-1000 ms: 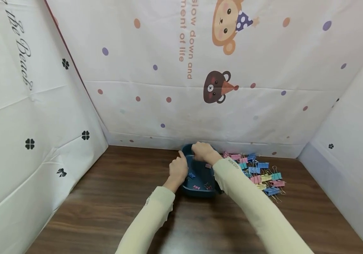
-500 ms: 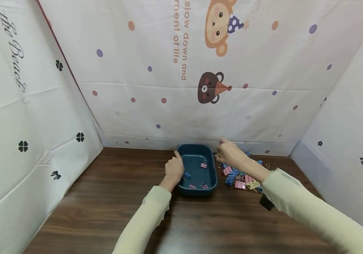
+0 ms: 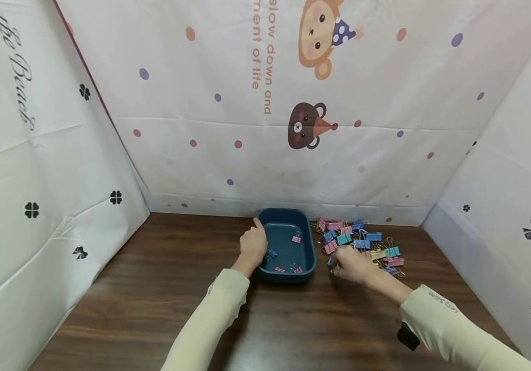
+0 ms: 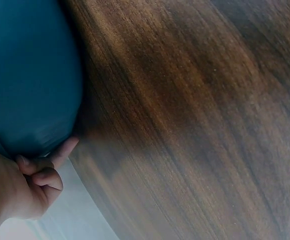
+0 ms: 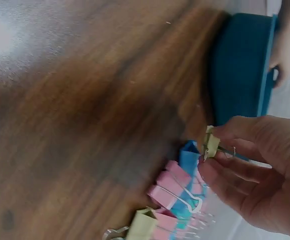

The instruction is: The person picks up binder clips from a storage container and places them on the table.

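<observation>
A dark blue plastic bin (image 3: 310, 242) stands on the table with a few small pink and blue binder clips, such as a pink clip (image 3: 296, 239), lying inside. At its left wall my left hand (image 3: 252, 246) holds the rim; the left wrist view shows curled fingers (image 4: 47, 179) against the bin's outside. My right hand (image 3: 350, 264) is right of the bin at the near edge of a spread of binder clips (image 3: 362, 243). Between right thumb and fingertips it pinches a yellow binder clip (image 5: 211, 143), beside a blue clip (image 5: 188, 156) and a pink clip (image 5: 170, 184).
The brown wood-grain table (image 3: 186, 288) extends left and in front of the bin. A printed white cloth (image 3: 191, 170) hangs close behind bin and clips, with more cloth along both sides. A black device (image 3: 408, 336) sits at the right sleeve.
My right hand has moved from over the bin to the right, down to the clips, and now pinches a yellow binder clip. My left hand stays at the bin's left rim.
</observation>
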Demonstrator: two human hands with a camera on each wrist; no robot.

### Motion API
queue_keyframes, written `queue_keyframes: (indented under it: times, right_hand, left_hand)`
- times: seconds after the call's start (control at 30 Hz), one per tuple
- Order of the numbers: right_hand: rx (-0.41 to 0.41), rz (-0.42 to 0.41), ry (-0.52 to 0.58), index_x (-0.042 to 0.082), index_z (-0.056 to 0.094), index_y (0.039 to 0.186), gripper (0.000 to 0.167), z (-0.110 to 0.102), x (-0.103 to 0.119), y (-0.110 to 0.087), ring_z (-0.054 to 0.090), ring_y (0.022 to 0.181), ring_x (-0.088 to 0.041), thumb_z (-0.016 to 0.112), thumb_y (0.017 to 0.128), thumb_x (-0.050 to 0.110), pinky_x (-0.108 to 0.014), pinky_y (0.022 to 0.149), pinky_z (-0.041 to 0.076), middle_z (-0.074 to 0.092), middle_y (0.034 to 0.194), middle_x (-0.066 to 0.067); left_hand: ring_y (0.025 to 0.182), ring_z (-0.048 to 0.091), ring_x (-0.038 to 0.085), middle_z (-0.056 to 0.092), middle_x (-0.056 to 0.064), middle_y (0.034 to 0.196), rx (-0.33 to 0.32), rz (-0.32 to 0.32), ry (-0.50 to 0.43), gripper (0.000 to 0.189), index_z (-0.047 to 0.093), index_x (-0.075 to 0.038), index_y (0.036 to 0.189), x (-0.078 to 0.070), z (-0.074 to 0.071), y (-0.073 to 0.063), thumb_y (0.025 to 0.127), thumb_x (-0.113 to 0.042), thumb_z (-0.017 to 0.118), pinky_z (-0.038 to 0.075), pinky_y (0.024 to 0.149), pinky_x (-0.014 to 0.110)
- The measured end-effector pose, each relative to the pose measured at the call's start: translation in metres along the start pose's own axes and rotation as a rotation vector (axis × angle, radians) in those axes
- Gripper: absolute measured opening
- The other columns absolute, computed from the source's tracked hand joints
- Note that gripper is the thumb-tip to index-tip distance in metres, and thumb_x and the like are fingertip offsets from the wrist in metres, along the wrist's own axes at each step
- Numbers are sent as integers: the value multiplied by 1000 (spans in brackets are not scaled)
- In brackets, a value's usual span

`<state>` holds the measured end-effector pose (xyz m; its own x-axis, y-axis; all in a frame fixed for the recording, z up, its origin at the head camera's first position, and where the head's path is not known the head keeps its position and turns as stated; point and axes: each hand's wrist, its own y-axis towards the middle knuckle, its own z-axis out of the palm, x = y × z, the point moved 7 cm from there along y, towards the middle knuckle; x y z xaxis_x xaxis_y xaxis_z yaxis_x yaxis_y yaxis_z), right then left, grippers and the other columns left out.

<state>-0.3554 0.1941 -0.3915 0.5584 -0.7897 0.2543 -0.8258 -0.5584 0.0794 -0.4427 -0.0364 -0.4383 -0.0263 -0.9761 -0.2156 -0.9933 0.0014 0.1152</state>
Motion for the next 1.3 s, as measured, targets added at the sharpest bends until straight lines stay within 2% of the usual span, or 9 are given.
queue_keyframes:
  times: [0.23, 0.43, 0.6, 0.73, 0.87, 0.93, 1.1, 1.23, 1.3]
  right_hand:
    - [78, 73, -93, 5, 77, 81, 4, 18, -8, -3, 67, 71, -12, 80, 81, 3, -32, 62, 58, 75, 82, -4]
    - [8, 44, -189, 9, 74, 77, 10, 20, -11, -5, 66, 68, -14, 81, 80, 3, -31, 57, 56, 72, 77, -2]
    - [-17, 88, -215, 11, 74, 74, 12, 15, -13, -4, 65, 65, -16, 82, 80, 4, -34, 53, 54, 72, 75, -3]
    - [-6, 142, -202, 9, 76, 80, 8, -3, -10, 5, 68, 67, -19, 81, 80, 3, -36, 51, 54, 74, 80, -5]
    - [-45, 148, -213, 9, 75, 79, 7, -28, 2, 27, 62, 60, -15, 79, 84, 6, -30, 48, 47, 71, 74, -3]
    - [-60, 142, -210, 10, 70, 72, 16, -36, 10, 43, 52, 53, -12, 74, 87, 6, -27, 46, 38, 65, 65, -1]
    - [-25, 112, -217, 10, 65, 67, 26, -36, 29, 92, 45, 52, -12, 65, 92, 3, -27, 48, 34, 59, 61, -3]
    - [105, 79, -223, 4, 76, 89, 13, -18, 36, 127, 63, 74, -19, 64, 93, 0, -34, 66, 54, 72, 87, -10]
    - [190, 104, -186, 2, 77, 102, 20, -6, 33, 137, 67, 91, -24, 61, 93, -5, -38, 81, 58, 73, 104, -14]
  left_hand:
    - [61, 67, 20, 75, 16, 98, -3, 2, 1, 81, 31, 4, 157, 1, 0, 0, 97, -32, 71, 56, 55, 32]
    - [65, 69, 22, 75, 16, 105, -2, -13, 1, 82, 31, 3, 157, 1, -2, -1, 96, -34, 72, 58, 57, 33]
    - [65, 70, 22, 74, 16, 107, -5, -8, 5, 83, 31, 3, 157, 0, -1, 0, 96, -34, 73, 58, 57, 33]
    - [67, 70, 23, 74, 17, 108, -4, -9, 7, 82, 31, 4, 157, -1, 1, 1, 96, -33, 72, 58, 57, 34]
    - [68, 71, 24, 74, 17, 108, 1, -16, 0, 81, 31, 4, 157, 1, 1, 1, 96, -32, 72, 59, 59, 34]
    - [69, 71, 24, 74, 17, 108, 2, -20, -7, 81, 31, 4, 157, 2, 1, 1, 97, -32, 72, 59, 59, 35]
    - [69, 71, 24, 74, 18, 109, -3, -14, -18, 81, 31, 5, 156, 5, 1, 1, 97, -31, 72, 59, 60, 35]
    - [71, 72, 23, 74, 17, 110, -15, -12, -18, 81, 32, 4, 156, 3, 3, 0, 96, -32, 73, 59, 60, 35]
    - [73, 73, 23, 74, 17, 111, -22, -12, -23, 81, 33, 4, 156, 0, 4, -1, 95, -32, 73, 60, 62, 35]
